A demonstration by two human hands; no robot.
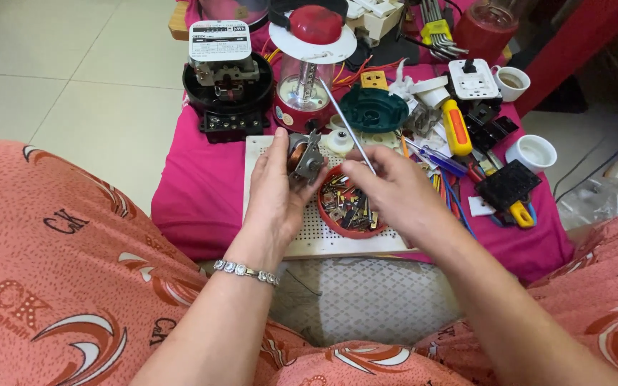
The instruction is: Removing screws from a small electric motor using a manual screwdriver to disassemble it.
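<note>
While the fingers (289, 154) of the left hand (275, 193) clamp a small motor (303, 161) with copper winding, the right hand (388, 189) pinches a thin metal rod (348, 127) whose tip rests near that motor. By my judgement the work is midway: the motor is out and bare. Below sits a red bowl (337, 227) of small metal parts on a white perforated board (309, 239). Farther out lie a yellow screwdriver (456, 129) and an electric meter (227, 75).
</note>
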